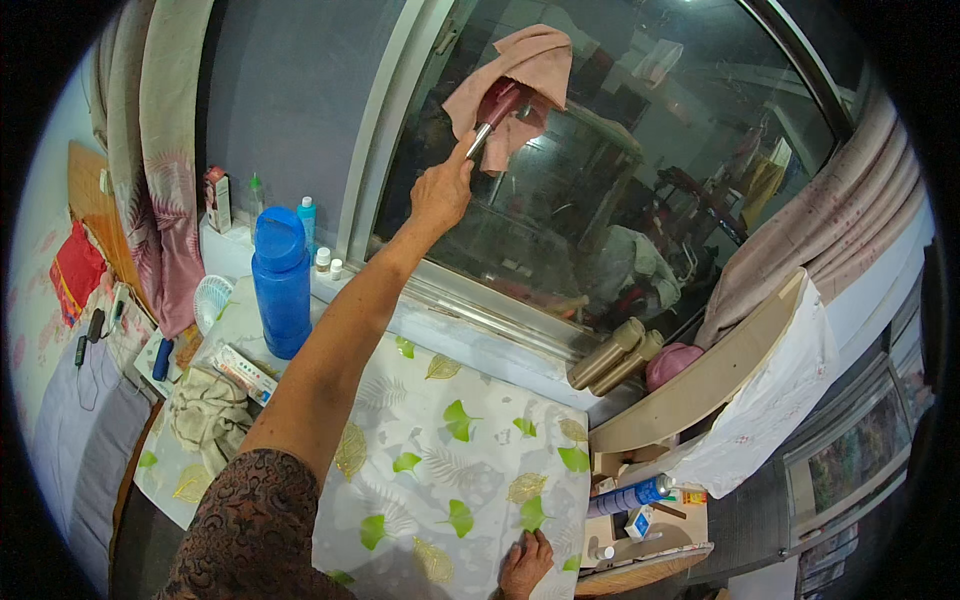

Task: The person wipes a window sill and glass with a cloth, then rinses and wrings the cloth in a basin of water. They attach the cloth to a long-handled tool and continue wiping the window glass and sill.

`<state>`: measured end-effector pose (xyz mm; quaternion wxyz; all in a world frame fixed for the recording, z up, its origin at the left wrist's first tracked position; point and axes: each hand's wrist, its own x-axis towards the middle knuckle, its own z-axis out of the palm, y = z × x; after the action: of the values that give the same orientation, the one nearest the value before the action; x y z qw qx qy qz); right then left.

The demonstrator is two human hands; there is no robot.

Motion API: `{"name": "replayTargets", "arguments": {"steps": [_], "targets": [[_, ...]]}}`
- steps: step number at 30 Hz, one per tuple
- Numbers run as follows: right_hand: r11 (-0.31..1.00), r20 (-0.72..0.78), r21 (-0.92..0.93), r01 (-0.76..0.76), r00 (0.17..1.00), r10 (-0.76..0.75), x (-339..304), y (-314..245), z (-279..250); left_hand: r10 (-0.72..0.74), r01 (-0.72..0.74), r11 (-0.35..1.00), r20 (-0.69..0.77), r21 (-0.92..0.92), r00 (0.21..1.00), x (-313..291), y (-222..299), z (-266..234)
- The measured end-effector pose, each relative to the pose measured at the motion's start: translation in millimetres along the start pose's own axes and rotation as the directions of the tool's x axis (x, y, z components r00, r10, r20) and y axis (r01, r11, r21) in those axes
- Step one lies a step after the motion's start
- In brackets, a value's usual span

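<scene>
Fingers (467, 152) of the left hand (440, 194) are closed round the silver end of a dark red tool (497, 103); those of the right hand (524, 566) rest loosely spread on the tabletop (410, 435), with nothing seen in them. A pink cloth (546, 58) hangs over the tool's far end, before the upper window pane (560, 235), apparently against it. Work at the glass is judged to be under way; how much is covered, and how much remains, cannot be determined, reflections obscuring the surface. Tabletop cover: pale, leaf-patterned, bearing a blue bottle (281, 290) and a crumpled cloth (207, 412) at its left side. Room: curtains (166, 165) flank the window; two bronze-coloured cylinders (607, 355) lie at the sill's right end.
</scene>
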<state>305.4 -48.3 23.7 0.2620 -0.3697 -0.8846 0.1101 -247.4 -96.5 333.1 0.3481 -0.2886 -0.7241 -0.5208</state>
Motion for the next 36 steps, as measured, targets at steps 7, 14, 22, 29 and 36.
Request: {"name": "replayTargets", "arguments": {"steps": [7,14,22,29,36], "targets": [[0.999,0.021,0.009,-0.05,0.999,0.05,0.3,-5.5,-3.3,-0.235,0.229,0.972,0.266,0.053,0.935,-189.7,-83.6,-9.1],[1.0,0.009,0.001,-0.01,1.0,0.01,-1.1,-4.7,-0.2,-0.137,0.138,0.99,0.014,-0.016,0.99,-63.8,-43.1,-19.2],[1.0,-0.005,-0.018,-0.009,1.0,0.009,-0.8,-0.1,-0.4,-0.218,0.226,0.973,0.128,-0.053,0.967,-65.6,-49.8,-20.6],[0.997,-0.06,0.025,0.067,0.996,-0.066,0.1,1.1,5.1,-0.159,0.159,0.987,0.09,0.008,0.983,-110.5,-83.9,-17.7],[1.0,0.007,0.013,0.003,1.0,-0.003,-0.1,-4.4,-3.4,0.011,-0.012,0.999,-0.012,-0.047,1.0,48.5,21.9,13.8]]}}
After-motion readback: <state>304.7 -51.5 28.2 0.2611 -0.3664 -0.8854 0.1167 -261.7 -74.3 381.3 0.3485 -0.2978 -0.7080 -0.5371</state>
